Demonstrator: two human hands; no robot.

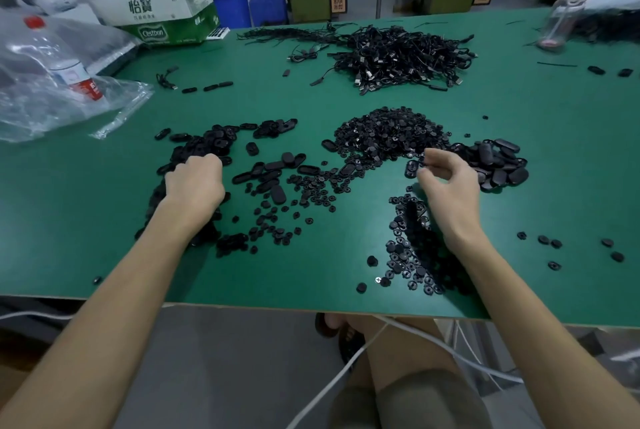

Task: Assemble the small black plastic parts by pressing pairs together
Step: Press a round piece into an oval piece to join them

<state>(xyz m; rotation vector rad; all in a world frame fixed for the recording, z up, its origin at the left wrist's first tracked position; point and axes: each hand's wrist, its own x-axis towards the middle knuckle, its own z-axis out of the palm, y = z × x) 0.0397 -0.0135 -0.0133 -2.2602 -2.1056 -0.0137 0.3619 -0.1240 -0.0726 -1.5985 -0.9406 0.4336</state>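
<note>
Small black plastic parts lie in heaps on the green table (346,89). A mound of tiny round parts (391,132) sits in the middle. Oval shells (207,144) spread at the left, and a second pile of ovals (498,165) lies at the right. My left hand (195,179) rests on the left oval heap with fingers curled down into it; what they hold is hidden. My right hand (448,183) hovers by the mound's right edge, its thumb and fingers pinching at a small black part (423,164) next to an oval shell (412,169).
A tangle of black cables (405,54) lies at the back. Clear plastic bags with a bottle (65,72) and a cardboard box (166,20) stand at the back left. A clear bottle (564,13) stands at the back right. More round parts (412,248) scatter near the front edge.
</note>
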